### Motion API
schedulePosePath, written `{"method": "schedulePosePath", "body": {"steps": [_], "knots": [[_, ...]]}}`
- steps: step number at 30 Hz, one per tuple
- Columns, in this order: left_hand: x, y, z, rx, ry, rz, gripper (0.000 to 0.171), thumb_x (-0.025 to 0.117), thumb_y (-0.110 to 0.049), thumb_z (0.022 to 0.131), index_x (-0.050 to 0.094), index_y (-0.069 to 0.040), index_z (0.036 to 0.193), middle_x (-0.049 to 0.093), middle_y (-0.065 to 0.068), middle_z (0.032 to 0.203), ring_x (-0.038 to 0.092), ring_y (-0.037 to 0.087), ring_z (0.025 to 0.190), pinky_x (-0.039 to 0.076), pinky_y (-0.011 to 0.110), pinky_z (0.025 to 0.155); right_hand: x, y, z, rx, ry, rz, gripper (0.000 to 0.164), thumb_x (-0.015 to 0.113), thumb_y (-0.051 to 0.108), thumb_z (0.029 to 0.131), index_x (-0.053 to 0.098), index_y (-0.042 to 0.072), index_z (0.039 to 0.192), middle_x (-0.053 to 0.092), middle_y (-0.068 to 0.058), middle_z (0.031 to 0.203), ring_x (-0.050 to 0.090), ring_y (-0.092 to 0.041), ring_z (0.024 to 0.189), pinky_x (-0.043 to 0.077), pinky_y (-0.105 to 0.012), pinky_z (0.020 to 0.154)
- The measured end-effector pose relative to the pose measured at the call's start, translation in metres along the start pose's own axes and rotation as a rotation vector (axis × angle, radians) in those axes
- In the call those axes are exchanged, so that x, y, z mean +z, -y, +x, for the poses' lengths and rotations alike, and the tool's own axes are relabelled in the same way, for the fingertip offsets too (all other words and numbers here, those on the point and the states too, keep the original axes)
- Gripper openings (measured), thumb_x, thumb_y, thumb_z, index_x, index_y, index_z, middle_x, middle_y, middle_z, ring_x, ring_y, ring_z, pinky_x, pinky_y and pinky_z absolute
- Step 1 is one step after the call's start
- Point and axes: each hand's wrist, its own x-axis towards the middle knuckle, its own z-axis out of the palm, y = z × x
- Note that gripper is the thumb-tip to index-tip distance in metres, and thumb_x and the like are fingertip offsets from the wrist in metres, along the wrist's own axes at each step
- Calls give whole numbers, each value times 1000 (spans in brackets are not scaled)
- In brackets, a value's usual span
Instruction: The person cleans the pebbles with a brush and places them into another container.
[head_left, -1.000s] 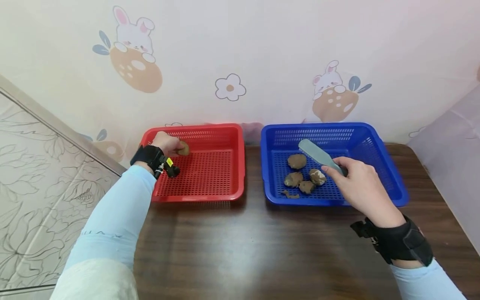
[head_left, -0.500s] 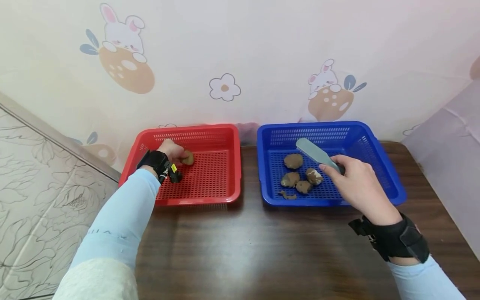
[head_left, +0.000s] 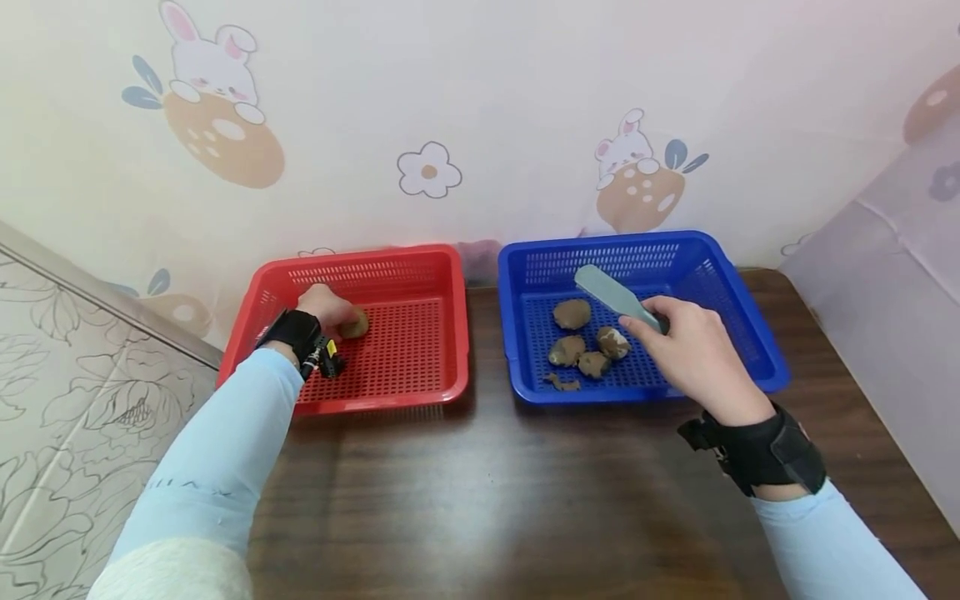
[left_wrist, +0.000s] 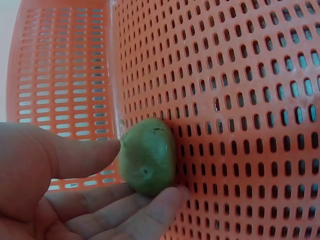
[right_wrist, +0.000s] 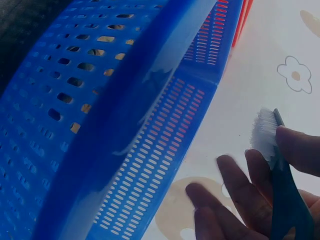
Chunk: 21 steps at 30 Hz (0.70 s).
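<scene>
In the left wrist view a potato (left_wrist: 149, 156) lies against the red mesh, with my left hand's thumb at its side and the fingers along its lower edge. From the head view, my left hand (head_left: 324, 305) grips this potato (head_left: 356, 323) low inside the red basket (head_left: 456, 333). My right hand (head_left: 693, 350) holds a brush (head_left: 609, 292) by its handle above the blue basket (head_left: 510, 333). White bristles (right_wrist: 265, 131) show in the right wrist view. Below the brush lie several mud-coated potatoes (head_left: 572, 314) and a scrap of mud (head_left: 562, 382).
Both baskets stand side by side on a dark wooden table (head_left: 480, 483), with a narrow gap between them. Behind is a wall covering (head_left: 525, 100) with rabbit prints, and a patterned panel (head_left: 97, 433) borders the left side.
My left hand has brought the potato lower and nearer in the red basket. The right hand keeps the brush over the blue basket. The head view has shifted slightly.
</scene>
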Motion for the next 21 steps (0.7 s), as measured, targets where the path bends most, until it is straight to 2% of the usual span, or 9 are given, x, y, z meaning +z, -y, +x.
{"method": "schedulePosePath", "body": {"steps": [2,4,6,7,9,12,14,20,21], "knots": [[-3,-2,-3,8,4,-10,28,64,-22,84,60,-1,102,57,18,100,62,34,89,56,32,60,-2,0,0,-7,-4,2,57,48,58,89,56,9,117,56,-11,77,44,-18,49,31,-29,36],[-8,-6,-8,32,-17,-3,26,64,-20,83,61,-2,102,58,16,98,61,33,87,55,32,59,-3,0,1,-12,-8,5,56,49,56,90,56,9,118,56,-11,78,44,-18,49,32,-28,36],[-13,-13,-12,87,-71,16,21,64,-20,85,59,-3,95,58,12,86,60,29,76,52,31,55,-4,-1,0,-21,-11,13,55,49,55,90,56,9,118,56,-11,78,44,-19,49,32,-28,36],[-15,-19,-15,119,-115,34,19,63,-21,86,57,-3,90,55,9,80,58,28,70,49,30,53,-5,-1,0,-24,-14,16,54,49,55,90,56,9,118,57,-11,78,45,-19,49,32,-28,36],[-19,-35,-27,186,-182,70,22,62,-25,88,59,-4,90,54,6,78,54,24,71,46,31,56,-6,-2,-1,-30,-20,22,54,49,55,90,56,9,117,57,-11,79,45,-18,50,32,-27,36],[-18,-63,-44,287,-274,88,32,60,-31,89,63,-1,100,63,12,89,58,27,81,50,36,67,-7,-3,-2,-36,-34,30,55,48,57,90,57,9,116,55,-10,77,45,-18,50,32,-28,36],[-13,-84,-58,358,-304,82,41,60,-32,90,60,-2,117,63,15,113,59,29,100,51,42,80,-8,-3,-3,-36,-43,35,54,48,57,90,57,10,115,54,-10,75,45,-18,50,31,-28,36],[23,-138,-94,573,-386,120,47,58,-32,90,52,-11,132,56,8,132,54,22,118,48,40,97,-11,-4,-7,-48,-73,47,50,47,57,90,57,14,113,50,-8,72,43,-18,49,30,-28,36],[29,-146,-99,608,-393,134,48,58,-33,91,50,-13,134,55,6,134,55,21,116,48,38,97,-12,-5,-8,-51,-79,47,49,46,56,91,57,14,113,49,-8,72,42,-18,49,29,-29,36]]}}
